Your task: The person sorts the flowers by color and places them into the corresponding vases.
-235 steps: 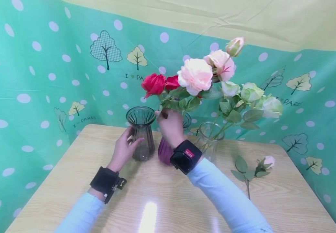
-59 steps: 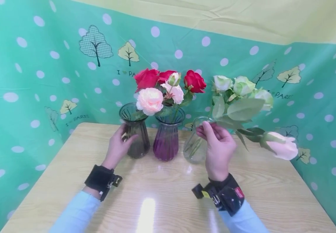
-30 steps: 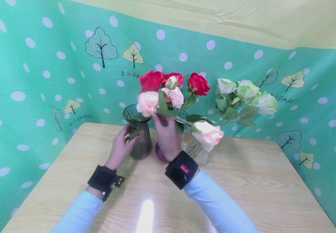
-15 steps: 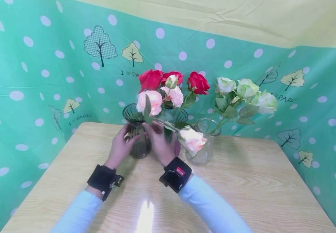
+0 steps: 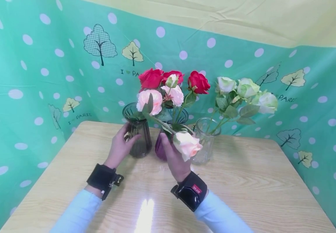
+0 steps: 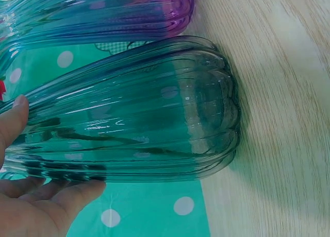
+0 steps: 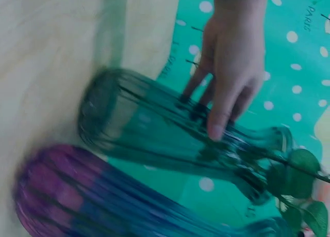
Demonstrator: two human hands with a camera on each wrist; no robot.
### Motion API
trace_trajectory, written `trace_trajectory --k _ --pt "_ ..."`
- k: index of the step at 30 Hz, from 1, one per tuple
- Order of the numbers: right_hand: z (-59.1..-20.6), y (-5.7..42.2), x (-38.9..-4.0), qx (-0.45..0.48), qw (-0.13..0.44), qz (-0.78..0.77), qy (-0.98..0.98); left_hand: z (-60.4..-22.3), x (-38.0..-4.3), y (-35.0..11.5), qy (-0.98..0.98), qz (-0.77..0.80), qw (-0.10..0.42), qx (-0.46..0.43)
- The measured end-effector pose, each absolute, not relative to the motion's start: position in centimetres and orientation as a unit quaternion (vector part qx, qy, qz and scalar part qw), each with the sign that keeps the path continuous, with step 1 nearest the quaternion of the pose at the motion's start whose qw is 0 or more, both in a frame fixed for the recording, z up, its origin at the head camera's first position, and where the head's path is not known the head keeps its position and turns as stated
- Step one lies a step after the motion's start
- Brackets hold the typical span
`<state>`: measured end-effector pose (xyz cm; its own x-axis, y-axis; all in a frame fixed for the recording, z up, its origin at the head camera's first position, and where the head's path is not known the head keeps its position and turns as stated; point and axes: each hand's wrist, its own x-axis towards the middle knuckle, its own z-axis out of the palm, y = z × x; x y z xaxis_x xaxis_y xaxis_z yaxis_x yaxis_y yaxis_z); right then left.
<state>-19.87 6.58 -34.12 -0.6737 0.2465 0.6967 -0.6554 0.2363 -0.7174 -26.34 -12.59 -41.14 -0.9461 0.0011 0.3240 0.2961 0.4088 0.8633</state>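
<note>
My left hand point(image 5: 121, 147) holds the grey ribbed glass vase point(image 5: 140, 145) by its side, thumb and fingers around the glass. It shows again in the left wrist view, where a thin stem runs inside the vase point(image 6: 134, 128). A pink spray point(image 5: 150, 102) leans over that vase's rim. My right hand point(image 5: 178, 161) is behind a single pale pink rose point(image 5: 187, 146), whose stem slants up left to leaves point(image 5: 148, 108) by the grey vase's mouth. The rose hides most of its fingers, so its grip cannot be told. The right wrist view shows my left hand point(image 7: 234, 72) instead.
A purple vase point(image 5: 160, 150) stands behind my right hand, with red roses point(image 5: 198, 82) above it. Right of it, a clear glass vase point(image 5: 206, 145) holds white-green roses point(image 5: 248, 87). The wooden table point(image 5: 258, 181) meets a patterned curtain point(image 5: 34, 81).
The pink spray went into the grey vase. The single rose left the table and came across to it. In the last half second my right hand shifted right and down; my left hand stayed.
</note>
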Motion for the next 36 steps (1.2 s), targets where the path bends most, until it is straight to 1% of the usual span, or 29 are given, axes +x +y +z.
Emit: trace_trajectory --k 2,3,5,7,8,11,14,17,19,25,32,34,36 --pt "-33.6 6.6 -20.1 0.175 0.456 0.555 -0.674 -41.1 -26.3 -12.6 -0.831 -0.533 0.135 -0.088" --pt "-33.3 6.5 -20.2 0.183 0.483 0.535 -0.668 -41.1 -26.3 -12.7 -0.832 -0.531 0.133 -0.088" --pt "-32.8 6.3 -20.5 0.201 0.523 0.475 -0.679 -41.1 -26.3 -12.7 -0.836 -0.526 0.131 -0.086" --pt "-32.2 5.9 -20.8 0.214 0.547 0.394 -0.707 -41.1 -26.3 -12.7 -0.838 -0.523 0.128 -0.084" --pt "-32.0 5.7 -21.1 0.220 0.547 0.370 -0.718 -41.1 -26.3 -12.7 -0.839 -0.523 0.126 -0.084" --pt "-31.8 5.1 -21.8 0.234 0.518 0.347 -0.746 -41.2 -26.3 -12.7 -0.839 -0.523 0.124 -0.085" --pt "-32.3 4.5 -22.2 0.224 0.450 0.421 -0.755 -41.3 -26.3 -12.7 -0.838 -0.519 0.137 -0.097" --pt "-32.7 4.0 -22.5 0.210 0.411 0.433 -0.774 -41.4 -26.4 -12.6 -0.834 -0.518 0.157 -0.109" --pt "-33.0 3.6 -22.8 0.200 0.399 0.416 -0.792 -41.4 -26.4 -12.5 -0.832 -0.520 0.158 -0.109" --pt "-33.7 2.8 -23.3 0.151 0.372 0.382 -0.832 -41.4 -26.5 -12.5 -0.838 -0.521 0.137 -0.087" --pt "-34.4 2.9 -23.1 0.169 0.354 0.356 -0.848 -41.4 -26.5 -12.7 -0.839 -0.523 0.124 -0.081" --pt "-34.8 3.4 -22.8 0.168 0.336 0.362 -0.853 -41.4 -26.5 -12.8 -0.843 -0.519 0.116 -0.075" --pt "-35.2 4.1 -22.3 0.168 0.299 0.385 -0.857 -41.5 -26.5 -12.8 -0.848 -0.514 0.108 -0.066"
